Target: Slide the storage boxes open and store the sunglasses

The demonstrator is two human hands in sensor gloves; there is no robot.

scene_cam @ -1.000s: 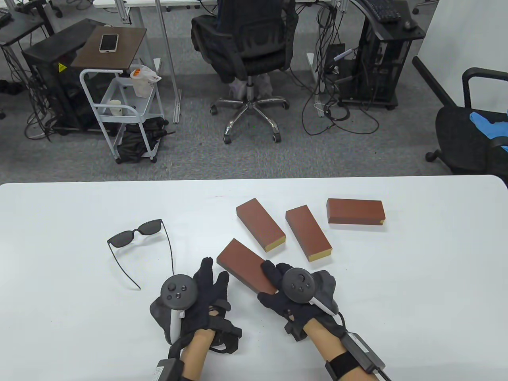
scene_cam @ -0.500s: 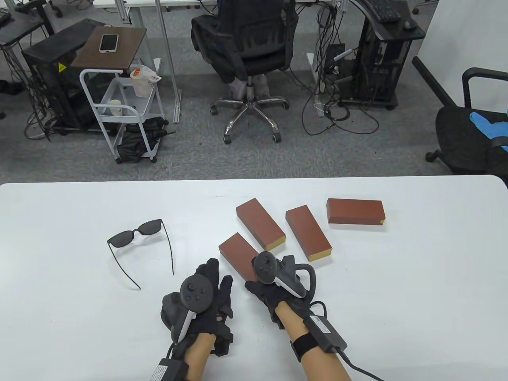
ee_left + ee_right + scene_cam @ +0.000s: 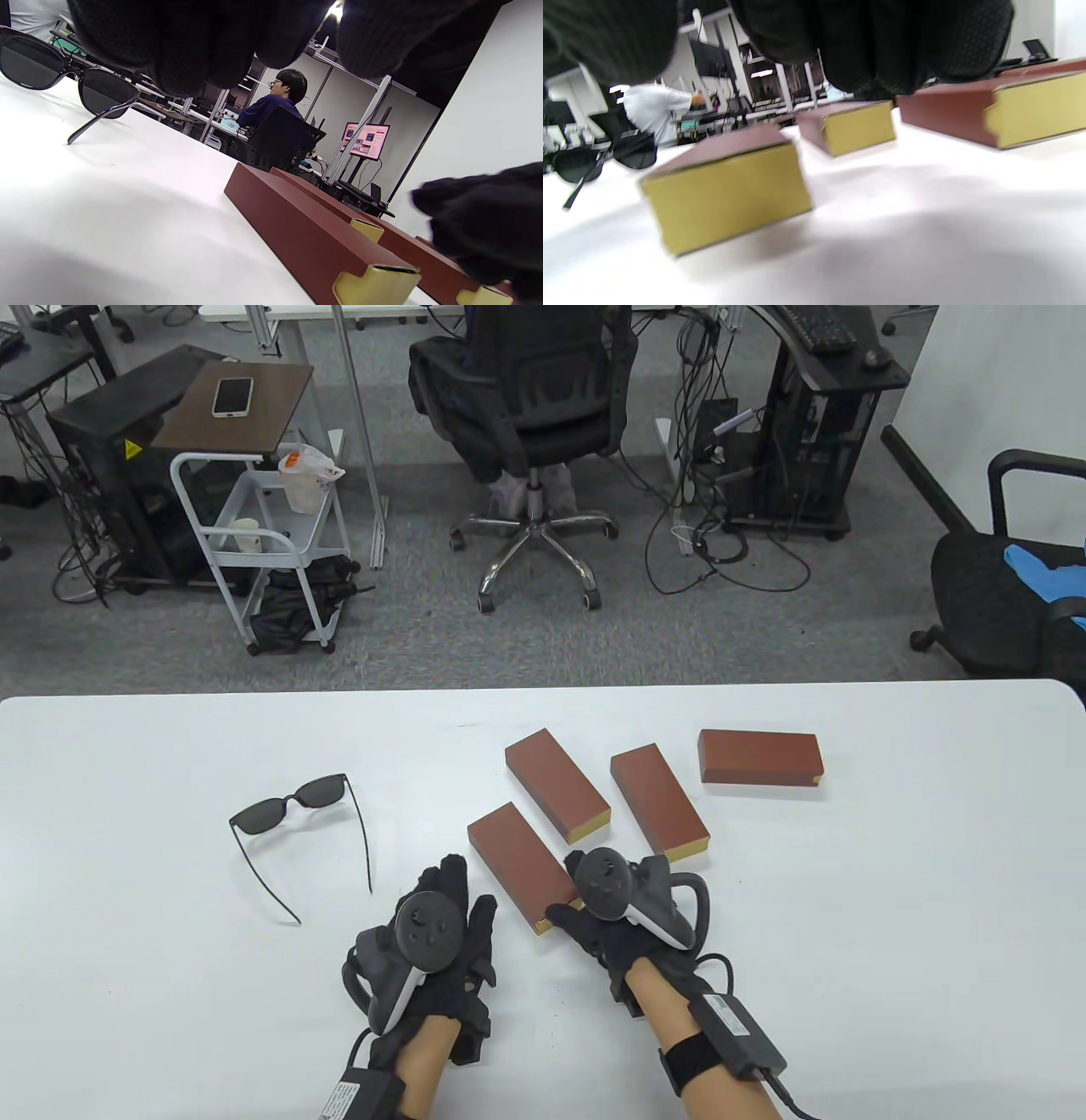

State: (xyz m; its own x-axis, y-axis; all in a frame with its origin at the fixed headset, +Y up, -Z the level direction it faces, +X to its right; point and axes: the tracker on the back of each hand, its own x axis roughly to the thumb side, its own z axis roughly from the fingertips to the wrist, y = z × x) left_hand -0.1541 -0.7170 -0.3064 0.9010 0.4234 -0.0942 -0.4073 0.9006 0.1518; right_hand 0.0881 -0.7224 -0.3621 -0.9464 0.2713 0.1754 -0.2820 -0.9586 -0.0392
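Note:
Black sunglasses lie unfolded on the white table, left of centre; they also show in the left wrist view. The nearest brown storage box lies closed, its yellow drawer end facing me. My right hand sits at that near end, fingers beside the box's corner, gripping nothing. My left hand rests flat on the table just left of the box, fingers spread, empty. Whether the right thumb touches the box I cannot tell.
Three more closed brown boxes lie beyond: one just behind the nearest, one to its right, one further right. The table's far edge borders an office floor with chairs and a cart.
My right hand came off the top of the nearest box and drew back to the right, uncovering its yellow end. The box turned slightly. My left hand shifted a little right.

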